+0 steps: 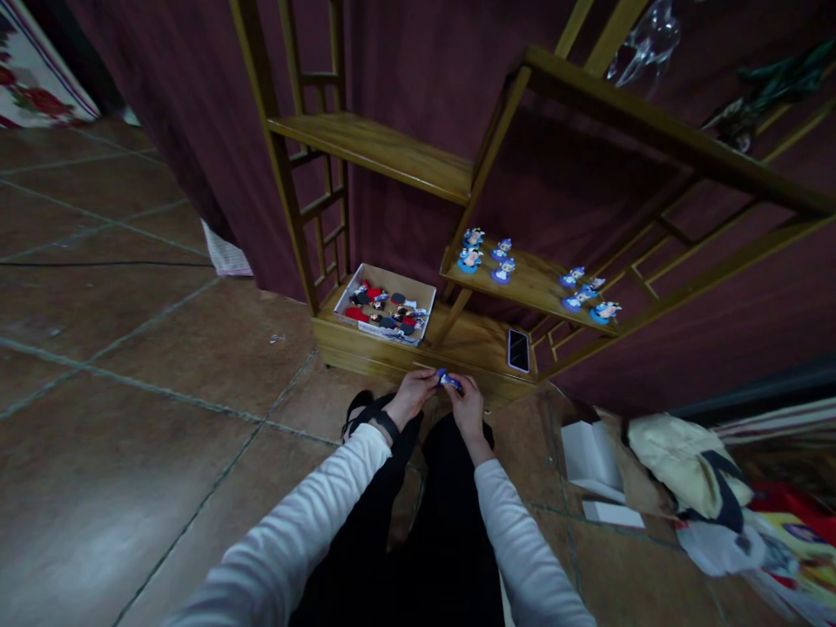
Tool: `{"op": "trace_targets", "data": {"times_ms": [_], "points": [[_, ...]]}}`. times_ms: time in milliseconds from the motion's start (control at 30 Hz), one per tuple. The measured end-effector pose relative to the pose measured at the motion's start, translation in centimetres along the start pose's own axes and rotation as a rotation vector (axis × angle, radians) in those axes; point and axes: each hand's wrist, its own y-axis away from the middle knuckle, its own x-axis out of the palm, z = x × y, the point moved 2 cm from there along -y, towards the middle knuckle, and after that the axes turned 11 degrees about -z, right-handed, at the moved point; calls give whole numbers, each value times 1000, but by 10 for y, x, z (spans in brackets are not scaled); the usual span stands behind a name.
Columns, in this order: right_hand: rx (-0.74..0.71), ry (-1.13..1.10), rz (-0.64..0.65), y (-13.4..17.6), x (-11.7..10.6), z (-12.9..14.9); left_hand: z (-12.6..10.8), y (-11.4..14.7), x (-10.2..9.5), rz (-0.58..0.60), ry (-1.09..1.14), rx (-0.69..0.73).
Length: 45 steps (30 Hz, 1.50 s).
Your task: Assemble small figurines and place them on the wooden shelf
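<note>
A small purple figurine [447, 379] was pinched between the left hand [414, 394] and the right hand [468, 405].
The fingers of both were closed on it, just in front of the bottom shelf [480, 338] and above the person's knees. On that shelf sat an open box [406, 286] of red and dark figures, with a phone [518, 350] well to its right; blue and purple figurines [502, 270] stood in groups on the shelf above [536, 284].

No txt, labels, brands, nos. or signs legible w/ certainty in view.
</note>
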Motion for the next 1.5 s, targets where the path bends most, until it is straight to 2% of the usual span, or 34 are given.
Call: {"op": "trace_targets", "data": {"times_ms": [333, 567, 667, 867, 1133, 1500], "points": [[-20, -9, -81, 3, -1, -2, 6, -5, 0, 32, -18, 74], [53, -46, -124, 2, 1, -12, 8, -7, 2, 67, -207, 308], [53, -47, -132, 3, 1, -12, 9, -7, 2, 68, -254, 366], [-42, 51, -147, 8, 1, -5, 10, -3, 1, 74, -239, 355], [-193, 168, -96, 13, -1, 7, 13, -3, 0, 132, -176, 309], [-64, 95, -122, 6, -4, -1, 20, -12, -2, 79, -361, 478]]}}
